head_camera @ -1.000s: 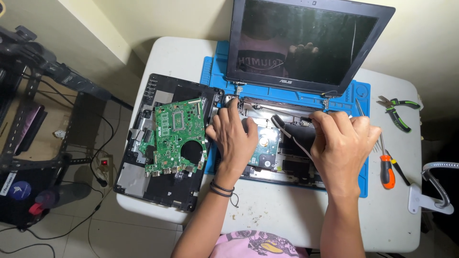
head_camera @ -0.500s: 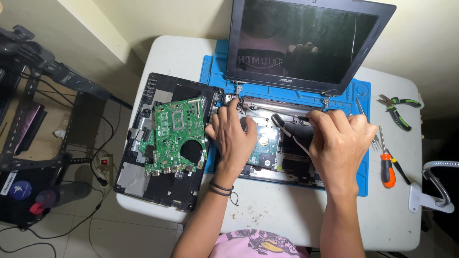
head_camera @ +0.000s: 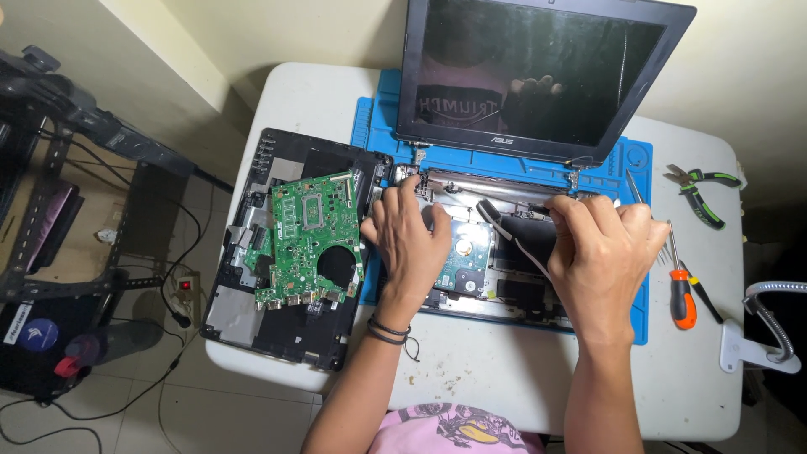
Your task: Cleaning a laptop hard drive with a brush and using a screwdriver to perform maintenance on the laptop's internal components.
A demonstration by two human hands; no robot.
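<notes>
The left hand (head_camera: 409,240) rests open on the opened laptop base (head_camera: 496,290) by the hard drive (head_camera: 465,256); the right hand (head_camera: 607,244) pinches a flat ribbon cable (head_camera: 504,235). The cable looks thin, limp and easily torn, best held near its connector end

Both forearms reached in from the near edge, well apart. The left hand (head_camera: 409,238) lay palm down, fingers spread and pointing toward the far side, two dark bands around its wrist. The right hand (head_camera: 607,245) was curled, knuckles up, fingertips pinched together at its far left.

Circuit board (head_camera: 309,240) left of hard drive (head_camera: 465,256)
</notes>
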